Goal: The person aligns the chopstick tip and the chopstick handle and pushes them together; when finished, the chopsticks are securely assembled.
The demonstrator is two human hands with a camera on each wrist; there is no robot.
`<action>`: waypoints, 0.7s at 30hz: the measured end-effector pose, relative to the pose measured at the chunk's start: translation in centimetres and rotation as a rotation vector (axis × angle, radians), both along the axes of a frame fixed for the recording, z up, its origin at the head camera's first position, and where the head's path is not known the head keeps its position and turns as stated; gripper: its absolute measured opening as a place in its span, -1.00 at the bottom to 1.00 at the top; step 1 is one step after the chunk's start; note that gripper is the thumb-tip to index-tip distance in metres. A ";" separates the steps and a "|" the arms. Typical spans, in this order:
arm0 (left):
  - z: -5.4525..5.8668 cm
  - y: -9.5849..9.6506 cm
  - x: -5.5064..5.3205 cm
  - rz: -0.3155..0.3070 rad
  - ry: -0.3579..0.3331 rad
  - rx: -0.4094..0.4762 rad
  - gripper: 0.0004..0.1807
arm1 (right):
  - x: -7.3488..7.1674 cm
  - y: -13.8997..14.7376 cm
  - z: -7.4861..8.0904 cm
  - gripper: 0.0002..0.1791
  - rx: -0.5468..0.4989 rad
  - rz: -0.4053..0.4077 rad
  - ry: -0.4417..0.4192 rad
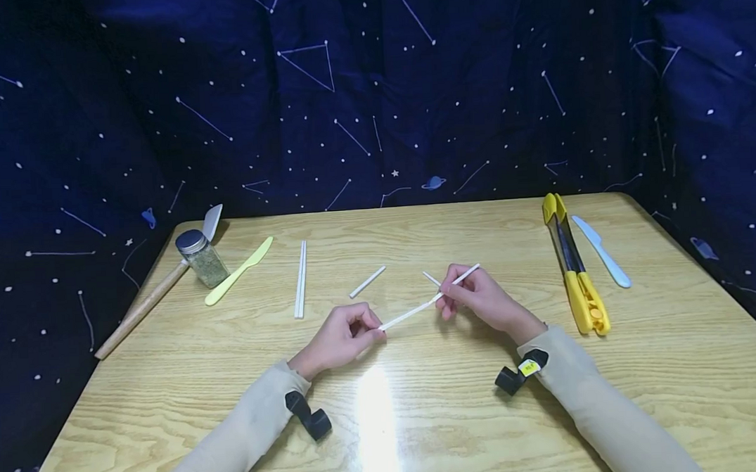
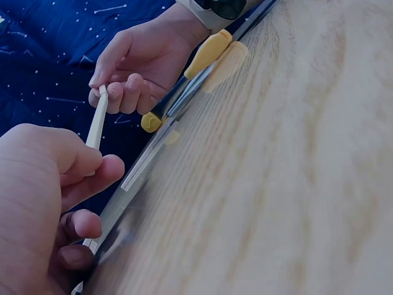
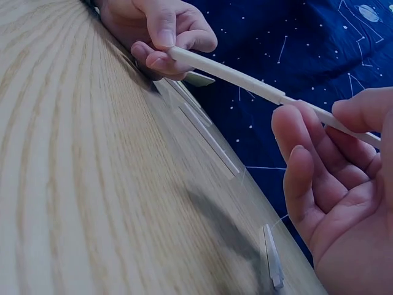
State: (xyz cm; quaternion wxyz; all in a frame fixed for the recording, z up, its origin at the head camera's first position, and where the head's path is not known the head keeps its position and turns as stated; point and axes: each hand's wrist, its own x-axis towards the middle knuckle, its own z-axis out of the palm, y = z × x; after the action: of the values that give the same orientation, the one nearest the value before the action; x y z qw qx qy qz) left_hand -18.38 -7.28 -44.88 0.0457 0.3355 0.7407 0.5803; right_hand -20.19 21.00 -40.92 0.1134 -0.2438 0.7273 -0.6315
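Between the hands runs a thin pale chopstick, with a visible joint partway along. My left hand pinches its lower left end between thumb and forefinger. My right hand pinches the narrower section beyond the joint, whose far end sticks out past the fingers. In the left wrist view the chopstick rises from the left fingertips toward the right hand. A short white stick lies on the table just beyond the hands. Another short stick is partly hidden behind the right hand.
On the wooden table, two white chopsticks lie side by side. To the left are a yellow-green knife, a spice jar and a wooden-handled spatula. Yellow tongs and a light blue knife lie right.
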 end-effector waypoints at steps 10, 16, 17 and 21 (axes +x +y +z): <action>0.0 0.0 -0.1 -0.031 -0.010 -0.030 -0.93 | 0.0 0.3 0.2 -0.81 0.011 0.000 -0.017; 0.3 0.0 0.0 -0.023 -0.013 -0.049 -0.93 | 0.0 0.3 0.2 -0.81 0.019 -0.010 -0.029; 0.2 0.0 0.0 -0.024 -0.014 -0.047 -0.93 | 0.0 0.3 0.1 -0.80 0.020 -0.011 -0.030; 0.1 0.1 0.0 -0.024 -0.025 -0.032 -0.91 | 0.0 0.3 0.1 -0.76 0.022 -0.012 -0.033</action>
State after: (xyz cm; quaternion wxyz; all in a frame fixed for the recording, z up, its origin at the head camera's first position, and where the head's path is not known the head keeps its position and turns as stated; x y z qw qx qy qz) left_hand -18.39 -7.18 -44.73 0.0674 0.3361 0.7453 0.5719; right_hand -20.23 21.29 -40.81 0.1242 -0.2277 0.7337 -0.6280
